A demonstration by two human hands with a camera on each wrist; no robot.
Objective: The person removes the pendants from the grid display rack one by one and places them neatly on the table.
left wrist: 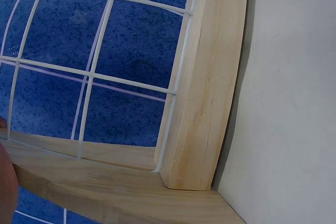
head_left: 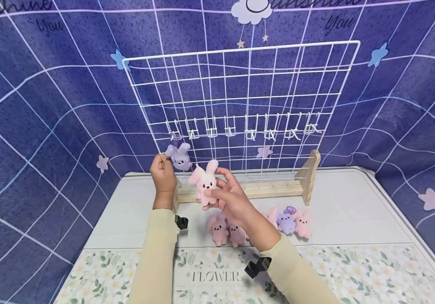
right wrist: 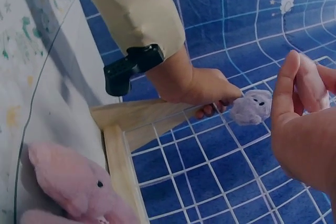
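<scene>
Head view: my fingers at the white wire grid [head_left: 240, 109].
My right hand [head_left: 232, 198] pinched a pink plush bunny [head_left: 204, 180] before it; my left hand [head_left: 163, 176] curled round the wire beside the hanging purple bunny [head_left: 179, 157].

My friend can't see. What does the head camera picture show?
A right hand holds a pink bunny before a white wire grid, while the left hand grips the grid beside a hanging purple bunny. More bunnies lie on the table.

we see a pink plush bunny [head_left: 204, 180], a lilac bunny [head_left: 179, 157], a white wire grid [head_left: 240, 105], a star-printed blue backdrop [head_left: 31, 105].
</scene>
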